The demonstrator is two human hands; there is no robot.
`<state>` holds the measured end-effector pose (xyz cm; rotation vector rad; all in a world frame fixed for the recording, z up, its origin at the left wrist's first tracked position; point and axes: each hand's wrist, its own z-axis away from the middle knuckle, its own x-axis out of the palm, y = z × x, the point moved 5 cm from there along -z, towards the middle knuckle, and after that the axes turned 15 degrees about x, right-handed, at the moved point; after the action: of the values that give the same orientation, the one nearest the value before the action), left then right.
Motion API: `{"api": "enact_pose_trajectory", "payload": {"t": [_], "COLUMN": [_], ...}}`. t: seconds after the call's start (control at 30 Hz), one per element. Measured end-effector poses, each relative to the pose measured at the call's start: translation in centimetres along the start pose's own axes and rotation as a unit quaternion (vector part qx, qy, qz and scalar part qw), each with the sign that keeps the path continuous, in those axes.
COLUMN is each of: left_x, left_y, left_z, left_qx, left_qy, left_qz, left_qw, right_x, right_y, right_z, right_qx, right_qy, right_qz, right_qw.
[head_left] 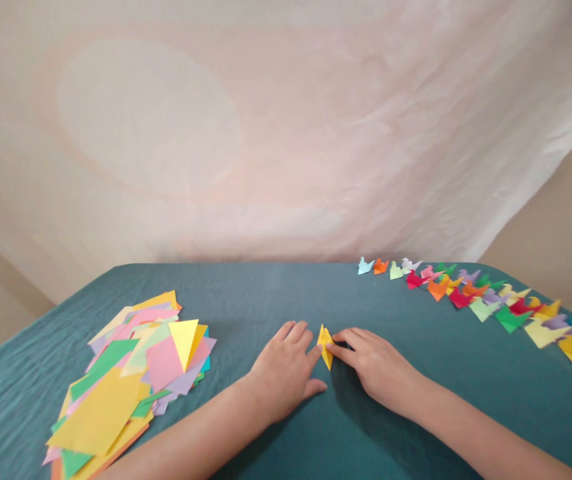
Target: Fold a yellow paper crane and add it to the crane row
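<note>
A small yellow folded paper piece (325, 345) lies on the teal tablecloth (276, 293) in front of me. My left hand (286, 368) rests palm down beside it, fingers stretched out, fingertips touching the paper's left edge. My right hand (373, 365) comes in from the right, its fingers pressed together and pinching the paper's right side against the table.
A loose pile of coloured paper squares (131, 373) lies at the left, a yellow folded sheet on top. Several small folded paper cranes (486, 300) in many colours run along the right side. A pale cloth backdrop (276, 133) hangs behind the table.
</note>
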<state>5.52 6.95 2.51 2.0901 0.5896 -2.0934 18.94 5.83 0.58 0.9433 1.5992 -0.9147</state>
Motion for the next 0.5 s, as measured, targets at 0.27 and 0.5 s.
{"api": "enact_pose_trajectory", "payload": {"t": [0.27, 0.5], "left_x": [-0.4, -0.4], "left_y": [0.1, 0.2], "left_z": [-0.2, -0.1], "left_qx": [0.000, 0.000], "left_qy": [0.001, 0.013], "left_qz": [-0.003, -0.006], "left_qw": [1.000, 1.000], "right_x": [0.9, 0.9], "right_y": [-0.8, -1.3], "right_z": [-0.2, -0.4], "right_qx": [0.025, 0.045], "right_qy": [0.023, 0.029], "right_qz": [0.069, 0.100], "right_qw": [0.997, 0.994]}}
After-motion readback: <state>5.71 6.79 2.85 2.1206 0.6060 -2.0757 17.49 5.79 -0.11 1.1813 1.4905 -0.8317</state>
